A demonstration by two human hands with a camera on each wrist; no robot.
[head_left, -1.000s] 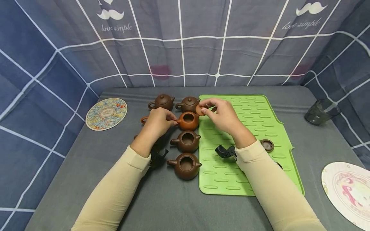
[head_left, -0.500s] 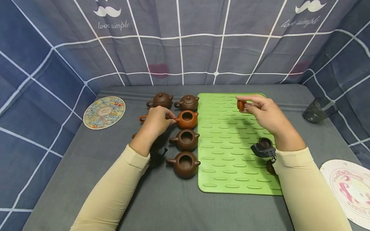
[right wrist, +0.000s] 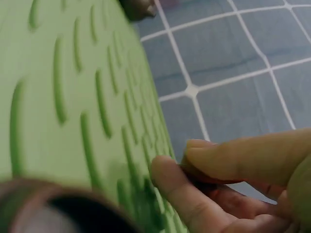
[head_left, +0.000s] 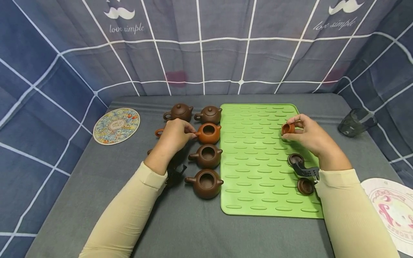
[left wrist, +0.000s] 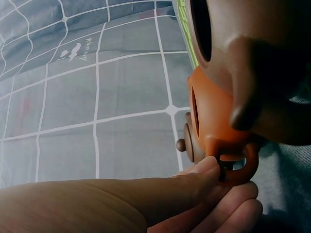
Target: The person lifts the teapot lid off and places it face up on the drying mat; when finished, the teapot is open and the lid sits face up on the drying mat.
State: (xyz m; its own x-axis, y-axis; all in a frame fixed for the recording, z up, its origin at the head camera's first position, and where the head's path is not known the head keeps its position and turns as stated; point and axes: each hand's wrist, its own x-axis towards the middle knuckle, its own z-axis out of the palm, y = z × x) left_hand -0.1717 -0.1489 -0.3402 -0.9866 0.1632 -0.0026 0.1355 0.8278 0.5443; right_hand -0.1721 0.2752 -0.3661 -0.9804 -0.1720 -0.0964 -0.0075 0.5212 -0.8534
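Observation:
My left hand (head_left: pixel 175 136) pinches the handle of an orange-brown clay teapot (head_left: pixel 211 134), whose top is uncovered; in the left wrist view thumb and fingers close on the teapot's looped handle (left wrist: pixel 245 170). My right hand (head_left: pixel 311 139) holds an orange-brown teapot lid (head_left: pixel 288 129) low over the right part of the green mat (head_left: pixel 251 150), its hollow underside showing. Two dark brown lids (head_left: pixel 305 186) lie upside down on the mat, below the right hand, partly overlapped by the wrist strap. In the right wrist view the fingers largely hide the held lid.
Two lidless dark teapots (head_left: pixel 206 183) stand in front of the orange one, and two lidded teapots (head_left: pixel 209 114) behind it. More pots are partly hidden by the left arm. A patterned round mat (head_left: pixel 117 126) lies left; a dark glass (head_left: pixel 356 123) and white round mat (head_left: pixel 390 208) are right.
My right hand has carried the lid from beside the orange teapot rightward across the green mat, turned it hollow side showing, and lowered it. The left hand keeps its grip on the handle.

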